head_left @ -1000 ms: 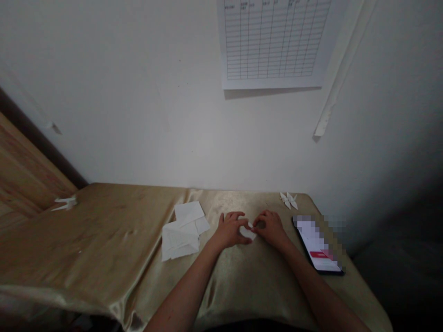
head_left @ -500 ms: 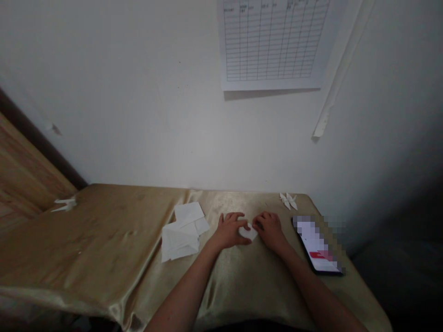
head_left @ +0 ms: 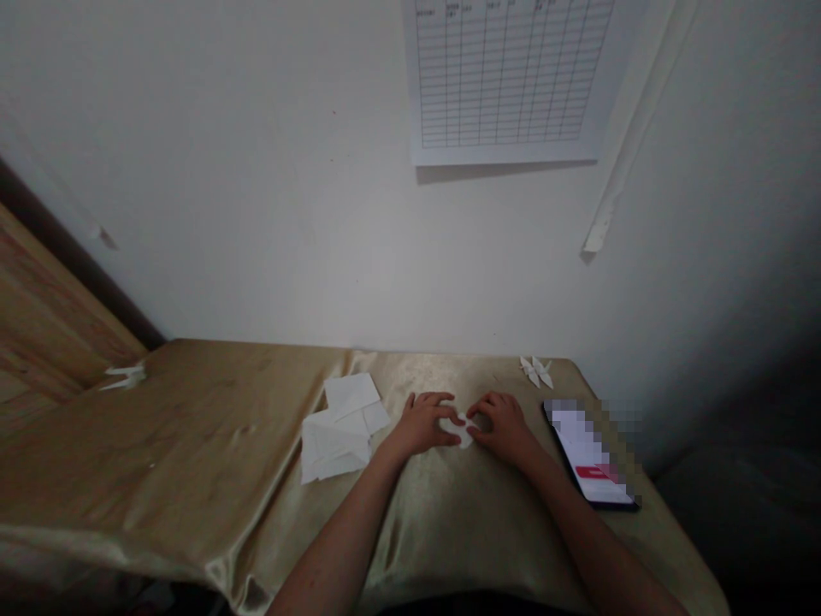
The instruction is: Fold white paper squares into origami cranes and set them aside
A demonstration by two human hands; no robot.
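A small folded piece of white paper [head_left: 464, 435] lies on the cloth between my two hands, partly covered by fingertips. My left hand [head_left: 428, 423] grips its left side, thumb and index finger curved round it at the near and far edges. From the other side, my right hand [head_left: 504, 428] has its thumb and forefinger tips on the paper's right edge, the other fingers curled. Fine creases in the paper are too small to make out. Left of my left hand, several loose white paper sheets [head_left: 337, 445] overlap in a pile.
Small folded paper cranes [head_left: 536, 372] sit at the back right. A phone [head_left: 587, 453] with its screen lit lies by the right edge. Another white paper shape [head_left: 125, 376] is at the far left. Gold cloth [head_left: 211, 445] covers the table, which meets a wall bearing a printed chart [head_left: 506, 85].
My right thumb has come out from under the curled fingers and now touches the paper's right side. The left hand has barely moved.
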